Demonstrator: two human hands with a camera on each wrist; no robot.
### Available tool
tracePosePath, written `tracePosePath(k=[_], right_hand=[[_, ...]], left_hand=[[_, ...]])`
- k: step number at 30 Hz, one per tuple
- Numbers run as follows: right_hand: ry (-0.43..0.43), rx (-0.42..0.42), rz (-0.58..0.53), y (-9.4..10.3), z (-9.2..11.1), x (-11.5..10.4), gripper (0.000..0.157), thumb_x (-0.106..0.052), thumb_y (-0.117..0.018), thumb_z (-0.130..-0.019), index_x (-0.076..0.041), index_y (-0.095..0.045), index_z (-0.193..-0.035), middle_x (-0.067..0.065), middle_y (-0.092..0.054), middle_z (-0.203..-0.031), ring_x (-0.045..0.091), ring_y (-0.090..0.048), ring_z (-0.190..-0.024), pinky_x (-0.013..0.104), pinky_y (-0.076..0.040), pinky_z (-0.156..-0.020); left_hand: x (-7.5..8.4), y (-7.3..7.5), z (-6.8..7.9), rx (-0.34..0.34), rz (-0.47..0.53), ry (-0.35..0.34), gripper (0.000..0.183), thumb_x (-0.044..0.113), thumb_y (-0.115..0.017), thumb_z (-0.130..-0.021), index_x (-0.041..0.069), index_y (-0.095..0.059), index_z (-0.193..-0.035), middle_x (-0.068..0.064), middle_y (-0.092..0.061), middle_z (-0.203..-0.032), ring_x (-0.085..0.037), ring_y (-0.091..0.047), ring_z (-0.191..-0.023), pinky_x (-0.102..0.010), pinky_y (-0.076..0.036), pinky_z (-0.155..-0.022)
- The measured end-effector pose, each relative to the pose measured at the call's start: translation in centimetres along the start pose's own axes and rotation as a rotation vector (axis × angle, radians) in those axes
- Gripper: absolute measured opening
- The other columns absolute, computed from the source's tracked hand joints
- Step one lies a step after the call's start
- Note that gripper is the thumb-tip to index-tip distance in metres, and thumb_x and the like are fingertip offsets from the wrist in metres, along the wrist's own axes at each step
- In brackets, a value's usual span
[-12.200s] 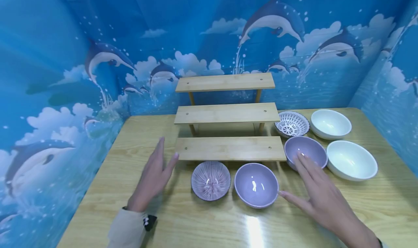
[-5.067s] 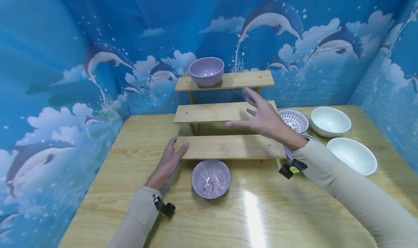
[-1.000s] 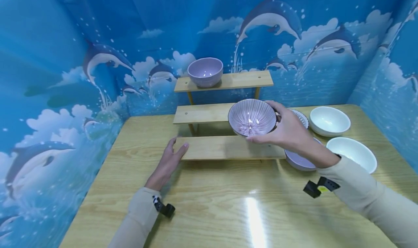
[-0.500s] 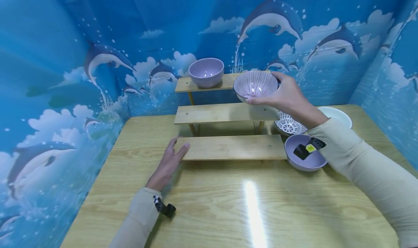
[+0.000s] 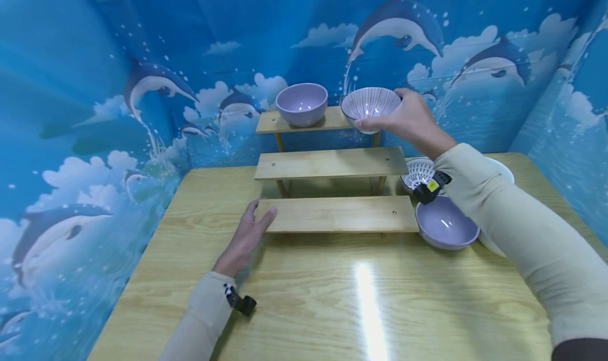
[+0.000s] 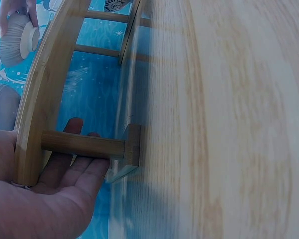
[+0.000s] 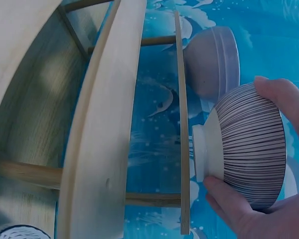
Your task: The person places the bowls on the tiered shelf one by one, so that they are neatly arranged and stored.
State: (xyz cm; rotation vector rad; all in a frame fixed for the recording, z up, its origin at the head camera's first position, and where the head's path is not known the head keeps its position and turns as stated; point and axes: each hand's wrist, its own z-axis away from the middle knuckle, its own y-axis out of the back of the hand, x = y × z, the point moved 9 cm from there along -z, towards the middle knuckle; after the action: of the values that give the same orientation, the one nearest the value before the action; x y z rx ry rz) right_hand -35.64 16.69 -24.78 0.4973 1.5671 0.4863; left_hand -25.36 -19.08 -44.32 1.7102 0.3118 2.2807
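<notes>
Beneath the lowest board (image 5: 337,215), left wrist view alone shows fingers (image 6: 91,173): left hand (image 5: 244,238) grips it, right hand (image 5: 412,122) a striped bowl (image 5: 370,103)

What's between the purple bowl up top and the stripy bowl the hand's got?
No object: the head view shows only bare top board and blue backdrop between the purple bowl and the striped bowl in the right hand.

Striped bowl (image 7: 254,144) is lined w/ thin dk stripes on white, foot (image 7: 200,153) left plain. Top-shelf bowl (image 5: 302,107) & table bowl (image 5: 446,224) are glazed plain lilac. Rack (image 5: 330,163) is finished lt tan; backdrop (image 5: 266,28) is dolphin-printed in blue & white.
</notes>
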Motion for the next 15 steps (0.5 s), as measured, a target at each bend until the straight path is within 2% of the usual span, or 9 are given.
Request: tracePosePath(k=[15], right_hand=[[-0.088,0.014,-0.047,-1.3,-2.5,-0.2,0.130,-0.061,-0.087,-0.069,-0.010,-0.012,-0.163,0.014,-0.035,-0.157,0.031,-0.041,-0.137,0.048,-0.043,-0.111]], left_hand=[[0.1,0.1,0.1,-0.008,-0.013,-0.003,0.088,0.062,-0.055,-0.097,0.019,-0.015,-0.163,-0.012,-0.006,-0.169,-0.040,-0.006,-0.153,-0.062,-0.011,-0.121]])
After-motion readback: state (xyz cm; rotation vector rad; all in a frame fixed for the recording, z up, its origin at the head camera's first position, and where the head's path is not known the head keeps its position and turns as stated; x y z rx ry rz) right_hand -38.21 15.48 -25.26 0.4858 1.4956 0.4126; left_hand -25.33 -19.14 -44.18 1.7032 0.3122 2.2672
